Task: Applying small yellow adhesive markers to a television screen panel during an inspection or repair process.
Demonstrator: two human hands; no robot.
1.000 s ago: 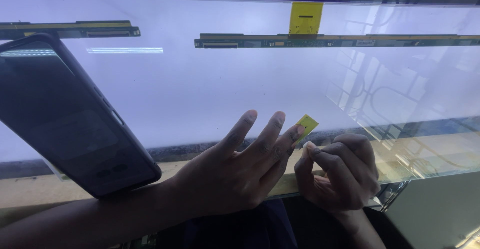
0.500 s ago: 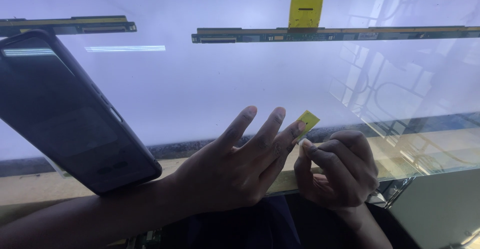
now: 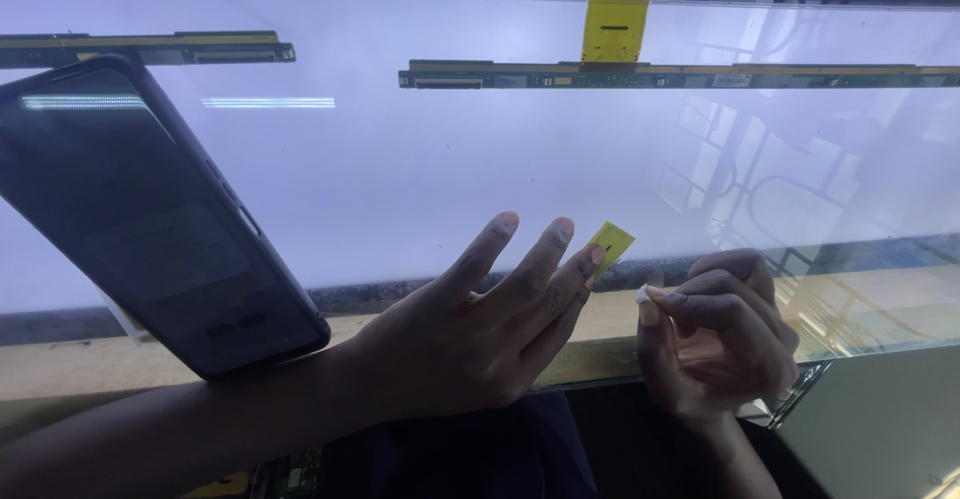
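Head view. The left hand point(image 3: 470, 344) lies over the near edge of a large backlit white panel point(image 3: 420, 169), fingers spread, one fingertip touching a small yellow tab point(image 3: 611, 245). The tab is a thin, glossy rectangle, tilted, standing at the panel's lower edge. The right hand point(image 3: 715, 344), just beside it, curls its fingers and pinches a small white piece point(image 3: 643, 295). A dark phone point(image 3: 150, 219) leans at left; green circuit strips point(image 3: 680, 76) run along the top.
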